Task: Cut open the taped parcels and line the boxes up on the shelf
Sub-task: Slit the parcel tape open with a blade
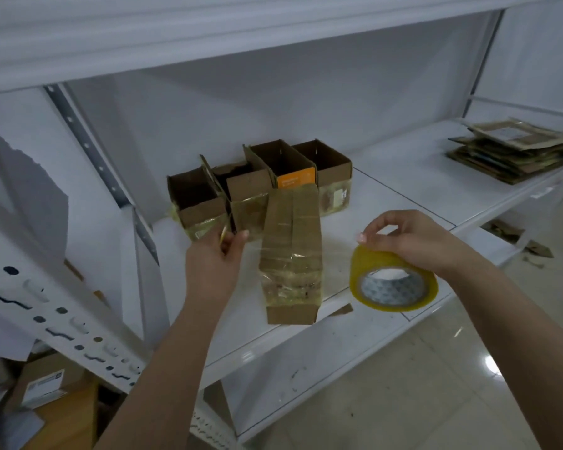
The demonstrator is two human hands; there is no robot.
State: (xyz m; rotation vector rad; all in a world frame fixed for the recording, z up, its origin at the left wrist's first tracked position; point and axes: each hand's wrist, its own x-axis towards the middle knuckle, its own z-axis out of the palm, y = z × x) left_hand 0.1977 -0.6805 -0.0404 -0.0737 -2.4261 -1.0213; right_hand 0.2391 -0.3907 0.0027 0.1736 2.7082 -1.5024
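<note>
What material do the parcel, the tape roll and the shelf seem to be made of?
Parcel: brown cardboard, matte, wrapped in glossy clear tape that shows wrinkles and glare.
Tape roll: yellowish translucent plastic film, shiny, wound on a printed core, probably card.
Shelf: likely painted metal, smooth white with scuffs; the perforated uprights suggest steel.

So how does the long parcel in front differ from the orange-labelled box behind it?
The long parcel lies flat, closed and wrapped in clear tape; the orange-labelled box stands upright with its top open. The parcel sits near the front edge of the shelf, reaching past it, between the left hand and right hand; the box stands in the back row. Both are brown cardboard.
</note>
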